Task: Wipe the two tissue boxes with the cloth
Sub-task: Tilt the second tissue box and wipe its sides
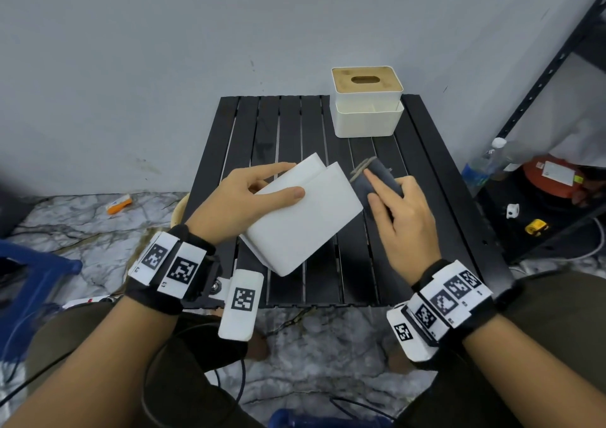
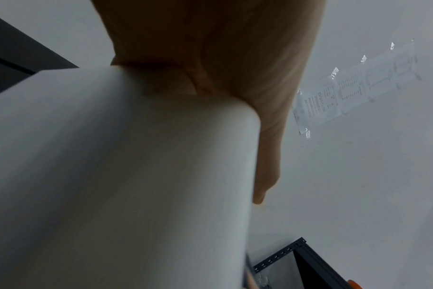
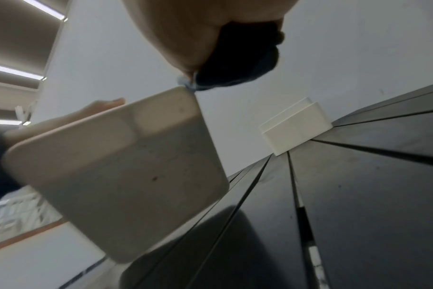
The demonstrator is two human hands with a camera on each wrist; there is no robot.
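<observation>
Tilting the plain white plastic tissue box (image 1: 303, 218) off the black slatted tabletop (image 1: 288, 122), left hand (image 1: 242, 198) grips it, exposing its right side to the dark cloth (image 1: 377, 178) the right hand (image 1: 400, 218) holds against it. Second, wood-lidded white tissue box (image 1: 367, 100) stands far right, likely unwiped.

the tissue box (image 1: 305, 218) held in the left hand (image 1: 236, 198) is plain white all over, while the second tissue box (image 1: 367, 113) at the back is cream-white with a light wood-grain lid, and the cloth (image 1: 380, 178) under the right hand (image 1: 403, 218) is dark navy with a pale frayed edge. the table (image 1: 436, 198) is black in long slats, the wall (image 1: 164, 50) pale grey, the floor (image 1: 311, 339) grey-white marbled. both wristbands (image 1: 170, 263) are black with white tags in black-and-white square codes.
</observation>
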